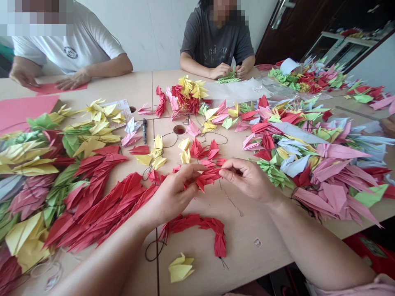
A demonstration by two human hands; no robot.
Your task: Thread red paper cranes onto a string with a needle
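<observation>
Over the pale tabletop (247, 242), left hand (173, 197) and right hand (249, 179) pinch a creased red origami crane (208, 177) between their fingers (226, 164).

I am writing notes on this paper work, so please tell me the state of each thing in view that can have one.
Left hand: pinching the red paper crane.
Right hand: pinching the same crane.
String of red paper cranes: lying curved on the table.
Black pen: lying on the table.
Pink paper sheet: flat, unfolded.
Co-worker's hands: holding green paper cranes.
</observation>
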